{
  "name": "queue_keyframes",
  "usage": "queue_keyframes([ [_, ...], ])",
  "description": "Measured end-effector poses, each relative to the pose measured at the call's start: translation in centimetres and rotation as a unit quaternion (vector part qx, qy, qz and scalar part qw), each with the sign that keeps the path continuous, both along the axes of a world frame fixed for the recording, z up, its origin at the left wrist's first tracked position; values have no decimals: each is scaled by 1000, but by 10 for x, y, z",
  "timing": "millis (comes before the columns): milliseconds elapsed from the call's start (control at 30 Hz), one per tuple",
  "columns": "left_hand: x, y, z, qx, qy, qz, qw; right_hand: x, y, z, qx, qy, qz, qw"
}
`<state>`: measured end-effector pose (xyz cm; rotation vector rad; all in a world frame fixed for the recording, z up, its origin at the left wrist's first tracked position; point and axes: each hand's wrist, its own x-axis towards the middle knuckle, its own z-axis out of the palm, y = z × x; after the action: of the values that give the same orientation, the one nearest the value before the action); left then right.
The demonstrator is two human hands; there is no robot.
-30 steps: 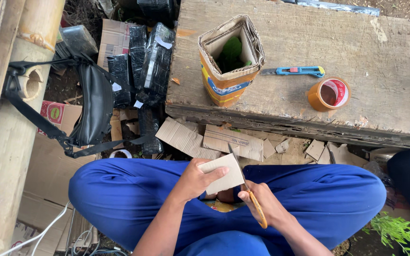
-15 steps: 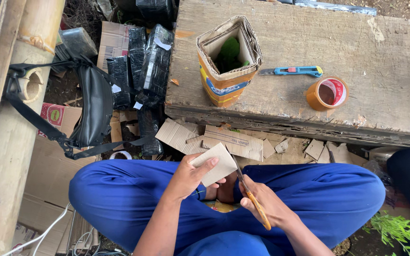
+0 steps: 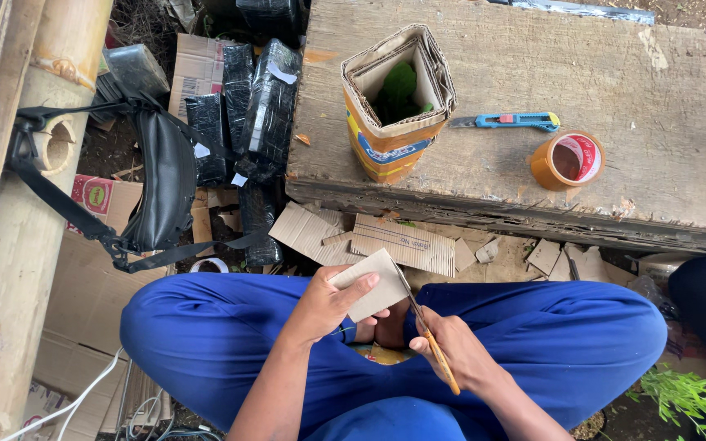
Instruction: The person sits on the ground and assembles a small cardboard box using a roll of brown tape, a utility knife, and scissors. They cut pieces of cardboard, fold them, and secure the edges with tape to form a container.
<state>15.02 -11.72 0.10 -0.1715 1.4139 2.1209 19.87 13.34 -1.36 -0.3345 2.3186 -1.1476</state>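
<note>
- Left hand (image 3: 324,306) pinches a cardboard piece (image 3: 369,286) over the lap; right hand (image 3: 451,351) grips scissors (image 3: 428,339), blades seemingly at its right edge
- Cutting underway; next: feed card steadily into blades

Lower centre: left hand (image 3: 327,306) grips a cardboard piece (image 3: 369,284); right hand (image 3: 451,353) works orange-handled scissors (image 3: 428,336) at its edge. Upper frame: wooden slab (image 3: 680,98) bearing cardboard box (image 3: 395,102), blue utility knife (image 3: 507,121), tape roll (image 3: 567,160).
</note>
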Motion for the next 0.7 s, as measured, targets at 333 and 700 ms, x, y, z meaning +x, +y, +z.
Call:
queue_keyframes([
  [333, 11, 8, -7, 0, -37, -79, 996, 6, 4, -1, -90, 47, 8, 995],
  [700, 8, 6, -21, -35, 19, -21, 999, 6, 7, -4, -68, -50, -31, 996],
])
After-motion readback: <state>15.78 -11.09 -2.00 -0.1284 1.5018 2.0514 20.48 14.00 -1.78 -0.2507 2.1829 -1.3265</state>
